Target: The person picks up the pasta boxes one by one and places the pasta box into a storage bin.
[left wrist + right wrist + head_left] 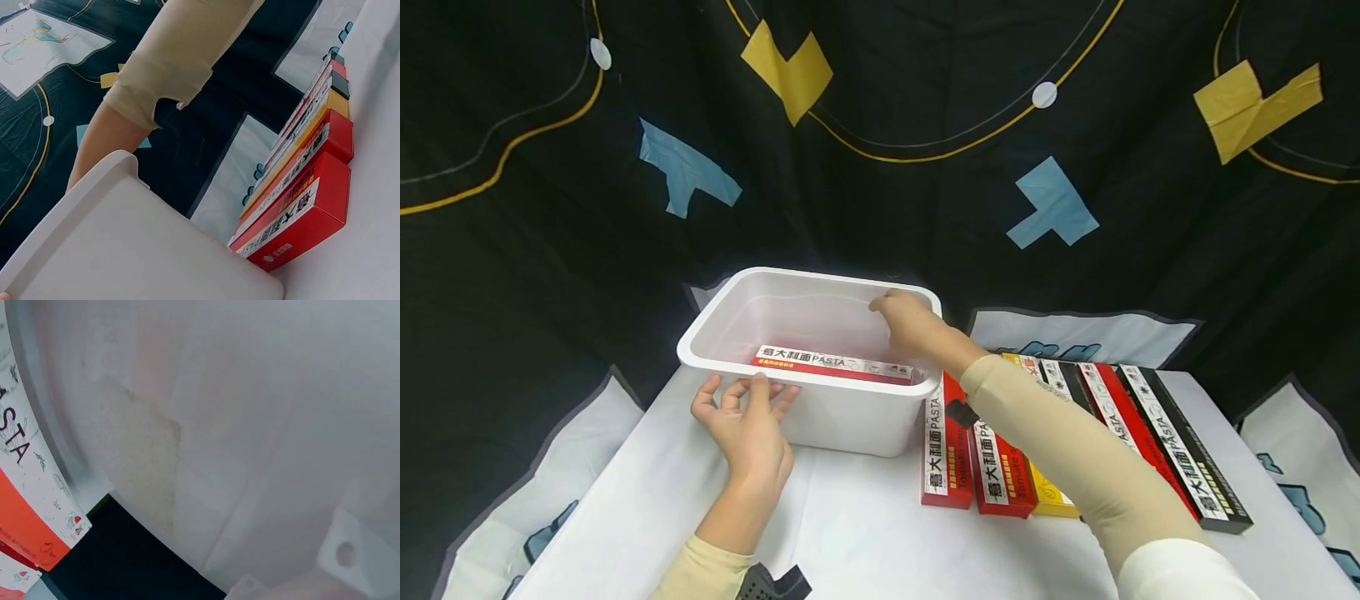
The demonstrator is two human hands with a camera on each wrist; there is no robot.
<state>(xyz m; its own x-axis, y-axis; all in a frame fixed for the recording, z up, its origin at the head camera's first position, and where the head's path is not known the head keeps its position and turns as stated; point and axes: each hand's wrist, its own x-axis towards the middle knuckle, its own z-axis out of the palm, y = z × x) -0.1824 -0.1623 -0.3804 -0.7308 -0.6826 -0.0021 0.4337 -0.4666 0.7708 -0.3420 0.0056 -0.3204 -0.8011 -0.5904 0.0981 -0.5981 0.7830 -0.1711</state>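
A white plastic bin [842, 412] stands on the table, a red and white pasta box [835, 364] lying inside. My left hand [748, 429] holds the front rim near its left end, fingers up under the lip. Only a fingertip [5, 295] of it shows at the corner of the left wrist view. At the bin's right end my right hand [910, 329] grips the wall, fingers over the rim and partly hidden inside. The bin's pale wall [250, 425] fills most of the right wrist view.
Right of the bin lies a row of pasta boxes: red ones [946, 458] close beside it, then a yellow one [1052, 492], with black and red ones [1187, 450] farther right. A black cloth [880, 217] hangs behind the white table [865, 533].
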